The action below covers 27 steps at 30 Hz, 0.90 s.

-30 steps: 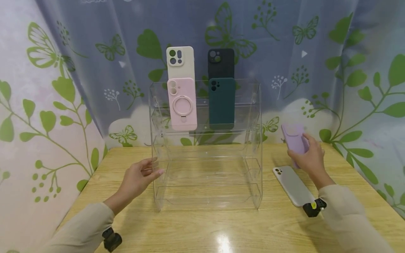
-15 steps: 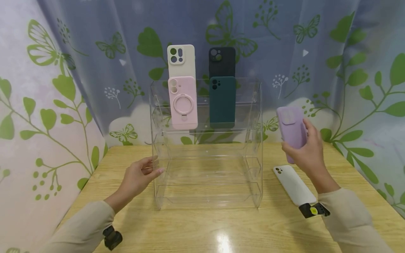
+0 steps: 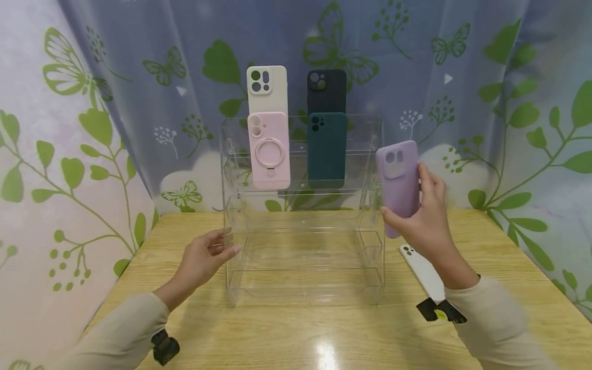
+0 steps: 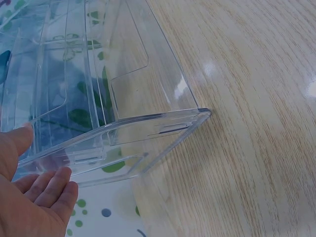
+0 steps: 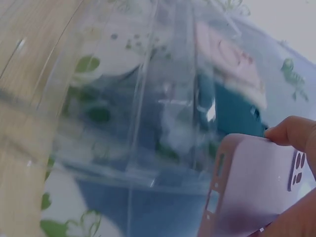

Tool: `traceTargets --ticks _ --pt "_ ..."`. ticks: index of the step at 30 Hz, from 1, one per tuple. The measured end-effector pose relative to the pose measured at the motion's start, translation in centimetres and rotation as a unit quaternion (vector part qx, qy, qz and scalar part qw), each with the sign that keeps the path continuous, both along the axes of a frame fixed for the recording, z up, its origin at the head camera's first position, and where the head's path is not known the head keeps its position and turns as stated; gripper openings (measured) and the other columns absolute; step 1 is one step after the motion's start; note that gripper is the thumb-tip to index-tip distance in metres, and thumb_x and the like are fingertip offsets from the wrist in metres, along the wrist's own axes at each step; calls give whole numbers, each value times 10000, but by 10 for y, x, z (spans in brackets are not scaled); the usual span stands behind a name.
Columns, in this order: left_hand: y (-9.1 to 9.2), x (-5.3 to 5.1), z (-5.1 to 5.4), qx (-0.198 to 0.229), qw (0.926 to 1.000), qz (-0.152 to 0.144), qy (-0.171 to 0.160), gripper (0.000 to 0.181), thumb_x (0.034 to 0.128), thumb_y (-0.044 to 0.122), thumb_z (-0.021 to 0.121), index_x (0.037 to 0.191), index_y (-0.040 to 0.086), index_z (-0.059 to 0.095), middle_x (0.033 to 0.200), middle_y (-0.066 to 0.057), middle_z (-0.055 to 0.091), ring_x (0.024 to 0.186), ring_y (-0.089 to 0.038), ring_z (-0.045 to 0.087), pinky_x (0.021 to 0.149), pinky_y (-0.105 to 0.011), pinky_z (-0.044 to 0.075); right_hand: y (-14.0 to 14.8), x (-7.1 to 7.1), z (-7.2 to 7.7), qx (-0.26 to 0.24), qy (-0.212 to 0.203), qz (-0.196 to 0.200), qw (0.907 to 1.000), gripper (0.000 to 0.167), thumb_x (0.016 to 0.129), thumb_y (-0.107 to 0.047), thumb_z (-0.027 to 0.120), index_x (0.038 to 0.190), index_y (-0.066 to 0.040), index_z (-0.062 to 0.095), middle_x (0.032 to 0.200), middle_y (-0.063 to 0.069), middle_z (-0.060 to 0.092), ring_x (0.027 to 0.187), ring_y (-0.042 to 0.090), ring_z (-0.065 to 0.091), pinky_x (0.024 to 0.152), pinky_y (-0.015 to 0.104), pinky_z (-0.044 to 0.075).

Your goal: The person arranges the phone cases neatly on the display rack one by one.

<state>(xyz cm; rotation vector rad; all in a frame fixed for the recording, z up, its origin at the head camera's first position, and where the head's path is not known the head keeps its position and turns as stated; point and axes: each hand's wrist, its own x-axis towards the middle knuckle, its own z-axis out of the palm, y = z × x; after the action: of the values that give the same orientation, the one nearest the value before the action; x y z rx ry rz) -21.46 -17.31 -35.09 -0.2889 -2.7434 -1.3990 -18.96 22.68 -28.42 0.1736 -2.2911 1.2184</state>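
My right hand (image 3: pixel 427 223) holds a lilac phone case (image 3: pixel 399 180) by its side edges, just off the right side of a clear acrylic display rack (image 3: pixel 302 295). The case is upright, tilted a little, its camera cutouts at the top left. In the right wrist view the lilac case (image 5: pixel 256 187) is near, with thumb and fingers on opposite edges. My left hand (image 3: pixel 201 264) holds the rack's left side panel, thumb on one side and fingers on the other. On the upper tiers stand a cream case (image 3: pixel 277 97), pink case (image 3: pixel 279 177), black case (image 3: pixel 330 95) and teal case (image 3: pixel 326 154).
A white phone case (image 3: pixel 423 270) lies on the wooden table (image 3: pixel 296 334) right of the rack, partly behind my right wrist. A patterned curtain (image 3: pixel 185 31) hangs behind. The rack's lower tiers face me.
My right hand has lifted the lilac case from above the white one and carried it left and up towards the rack, turning it more towards me. The left hand stays in place.
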Motion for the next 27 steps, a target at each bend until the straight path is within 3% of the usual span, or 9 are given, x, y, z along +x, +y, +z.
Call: traceTargets --ticks 10,20,27 --pt "0 0 -1 -35 10000 -5 14 591 903 291 686 1389 20 491 1311 -251 552 1150 -373 587 879 -394 555 -59 -3 7 -183 188 437 9987 1125 746 -155 815 1559 -166 37 1431 174 145 1237 302 314 963 581 441" --pt "0 0 -2 12 10000 -30 71 586 901 291 688 1383 17 499 1299 -252 561 1140 -374 594 877 -400 556 -124 -27 1 -501 471 360 9970 1099 722 -220 824 1549 -123 107 1397 161 209 1229 296 340 962 518 462" --pt "-1 -1 -3 -9 9999 -28 123 590 899 300 689 1381 16 501 1291 -245 570 1131 -371 601 872 -397 558 -166 -46 -8 -890 836 -14 9925 1084 718 -215 817 1540 -78 124 1392 159 243 1242 271 305 1011 484 400"
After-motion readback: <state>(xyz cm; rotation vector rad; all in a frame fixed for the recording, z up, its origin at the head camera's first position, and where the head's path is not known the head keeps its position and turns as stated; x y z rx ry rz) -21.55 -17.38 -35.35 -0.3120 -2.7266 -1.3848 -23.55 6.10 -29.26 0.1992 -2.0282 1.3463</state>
